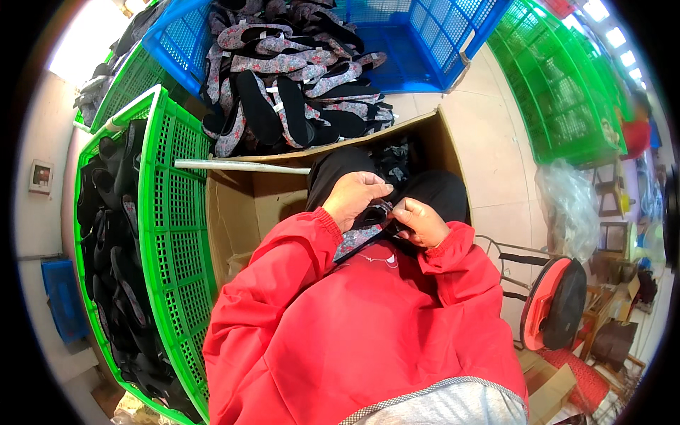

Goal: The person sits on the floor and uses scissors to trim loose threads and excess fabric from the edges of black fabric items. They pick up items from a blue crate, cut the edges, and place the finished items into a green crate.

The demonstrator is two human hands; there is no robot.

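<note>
Left hand and right hand, grips pinching, hold a black-rimmed, grey floral fabric slipper. Similar slippers heap toward eleven o'clock.

and it's pale tiled floor here, whitish wall at left, glare blazing above it, metal-framed chair off right!

There are two bare hands, one blue mesh plastic crate, at least three green mesh plastic crates, and, heaped, probably over twenty floral-and-black fabric shoes.
</note>
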